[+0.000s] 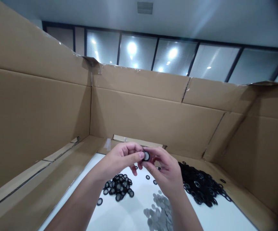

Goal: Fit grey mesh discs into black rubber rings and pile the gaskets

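Black ring (146, 156) with a grey centre, round, no long axis: your left hand (119, 158) and right hand (166, 168) both pinch it, fingertips nearly together, over the white board (129, 208), lined up with its far edge.

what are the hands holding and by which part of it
A black ring with a pale disc inside, held by its rim: left hand at its left edge, right hand around the other side.
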A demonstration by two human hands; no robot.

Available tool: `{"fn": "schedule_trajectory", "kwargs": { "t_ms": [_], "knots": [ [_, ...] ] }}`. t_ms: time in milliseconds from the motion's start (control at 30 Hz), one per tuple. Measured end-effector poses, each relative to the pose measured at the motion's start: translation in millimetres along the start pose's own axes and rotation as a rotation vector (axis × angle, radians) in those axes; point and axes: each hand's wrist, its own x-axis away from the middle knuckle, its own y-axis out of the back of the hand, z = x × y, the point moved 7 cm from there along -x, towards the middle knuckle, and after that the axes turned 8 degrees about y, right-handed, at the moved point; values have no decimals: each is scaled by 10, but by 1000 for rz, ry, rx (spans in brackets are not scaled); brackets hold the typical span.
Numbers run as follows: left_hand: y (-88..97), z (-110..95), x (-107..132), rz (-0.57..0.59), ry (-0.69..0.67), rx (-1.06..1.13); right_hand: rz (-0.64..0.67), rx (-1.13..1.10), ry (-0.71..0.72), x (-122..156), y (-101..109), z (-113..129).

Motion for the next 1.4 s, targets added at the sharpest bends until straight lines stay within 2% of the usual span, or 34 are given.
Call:
{"fn": "schedule_trajectory", "kwargs": {
  "t_ms": [233,333,400,533,667,767,900,1100,1267,1400],
  "knots": [
    [27,13,-12,-37,10,-23,43,-86,-132,95,-8,-129],
    [24,30,16,16,69,-68,144,-61,-110,109,-64,-105],
    [22,38,36,34,101,-90,155,-50,-93,103,-87,-86],
    [-18,12,66,48,114,-99,91,-123,-103,128,-140,-118],
    [-108,-18,87,84,98,-29,-62,-366,-188,219,-233,-242],
    [-129,-7,78,50,83,25,-197,-505,-262,269,-287,-310],
    [-131,19,43,0,55,68,-306,-582,-255,259,-284,-261],
    [-150,23,24,9,26,128,-338,-582,-270,280,-257,-275],
    [-165,-11,51,6,14,152,-305,-597,-211,264,-247,-244],
    [-163,-22,57,-16,6,138,-254,-506,-173,228,-190,-185]
  ]
}}
